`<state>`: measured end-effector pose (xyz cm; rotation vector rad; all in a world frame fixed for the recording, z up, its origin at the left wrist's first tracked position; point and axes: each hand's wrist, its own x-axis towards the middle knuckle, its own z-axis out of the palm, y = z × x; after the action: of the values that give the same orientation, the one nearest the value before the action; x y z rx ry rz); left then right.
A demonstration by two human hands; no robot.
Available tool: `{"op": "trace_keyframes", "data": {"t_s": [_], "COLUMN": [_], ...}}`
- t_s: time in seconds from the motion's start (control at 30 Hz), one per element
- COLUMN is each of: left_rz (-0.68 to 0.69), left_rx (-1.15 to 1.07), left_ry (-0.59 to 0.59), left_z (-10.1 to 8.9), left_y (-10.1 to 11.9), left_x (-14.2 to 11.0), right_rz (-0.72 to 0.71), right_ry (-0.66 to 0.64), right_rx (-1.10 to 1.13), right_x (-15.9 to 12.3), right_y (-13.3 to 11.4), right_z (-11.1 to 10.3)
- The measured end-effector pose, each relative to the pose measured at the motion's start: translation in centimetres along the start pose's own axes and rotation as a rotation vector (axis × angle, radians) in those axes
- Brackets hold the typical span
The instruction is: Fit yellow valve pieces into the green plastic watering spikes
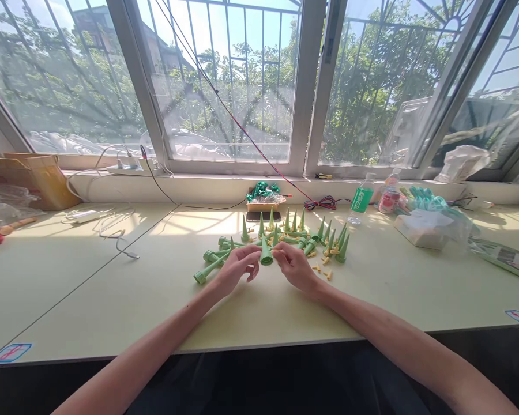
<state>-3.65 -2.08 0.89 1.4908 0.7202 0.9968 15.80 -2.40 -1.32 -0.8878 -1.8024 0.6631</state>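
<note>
Between my two hands a green hollow plastic spike [266, 255] is held just above the table, its open round end toward me. The fingers of my left hand [239, 267] are closed on its left side. On its right side the fingertips of my right hand [297, 268] are pinched together; what they hold is hidden. Several green cone spikes [343, 249] stand upright beyond and to the right of my hands. Long green spikes with ribbed caps [200, 277] lie to the left. Small yellow plastic fittings [327, 275] are scattered right of my right hand.
A small box with green cords [263, 193] and a dark phone [263, 216] are at the back. To the right are a green-labelled bottle [362, 199] and a tissue box [424, 230]. White cables [112, 230] and a cardboard box [47, 178] lie left.
</note>
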Motion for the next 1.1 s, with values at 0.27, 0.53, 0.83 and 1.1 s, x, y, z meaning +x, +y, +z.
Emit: {"op": "trace_keyframes", "data": {"t_s": [0.27, 0.53, 0.83, 1.1], "left_rz": [0.083, 0.137, 0.158, 0.225], "left_rx": [0.137, 0.157, 0.241, 0.28], "left_ry": [0.03, 0.098, 0.119, 0.131], "left_z": [-0.06, 0.27, 0.28, 0.56], "left_y": [-0.01, -0.14, -0.04, -0.03], "left_x": [-0.21, -0.08, -0.19, -0.17], "right_rz": [-0.009, -0.006, -0.014, 0.007], "right_ry": [0.012, 0.017, 0.009, 0.018], "right_rx": [-0.022, -0.085, -0.124, -0.167], "right_x": [0.05, 0.19, 0.24, 0.38], "right_y": [0.11, -0.41, -0.66, -0.4], "right_z": [-0.03, -0.19, -0.04, 0.12]}}
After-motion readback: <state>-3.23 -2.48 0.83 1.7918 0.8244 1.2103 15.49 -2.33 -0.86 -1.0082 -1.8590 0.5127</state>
